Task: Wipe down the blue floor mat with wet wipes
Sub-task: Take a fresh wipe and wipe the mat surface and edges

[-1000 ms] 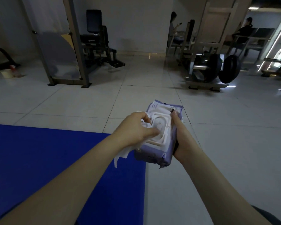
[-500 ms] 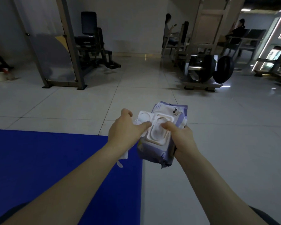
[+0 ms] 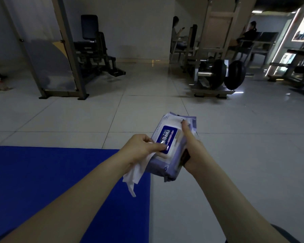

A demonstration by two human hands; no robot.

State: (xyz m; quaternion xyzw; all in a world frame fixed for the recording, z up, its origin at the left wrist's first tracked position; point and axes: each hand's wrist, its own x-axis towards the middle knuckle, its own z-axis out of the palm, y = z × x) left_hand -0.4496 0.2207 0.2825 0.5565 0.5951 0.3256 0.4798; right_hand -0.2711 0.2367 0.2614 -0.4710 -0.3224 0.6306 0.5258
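I observe the left hand curled round a crumpled white wet wipe, thumb on the lid of the lavender plastic wipe pack. The right hand grips the pack, long axis 6-to-12 o'clock. The blue foam floor mat lies at 8 o'clock.

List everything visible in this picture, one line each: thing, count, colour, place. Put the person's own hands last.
floor mat: one, blue, lower left on the floor
wet wipes pack: one, lilac with blue label, centre, held over the mat's edge
wet wipe: one, white, hanging below the left hand
weight plates: two, black, right rear
exercise machine: one, black, left rear
seated people: two, dim, far rear
left hand: grips the wet wipe, thumb on the pack
right hand: holds the pack's right side
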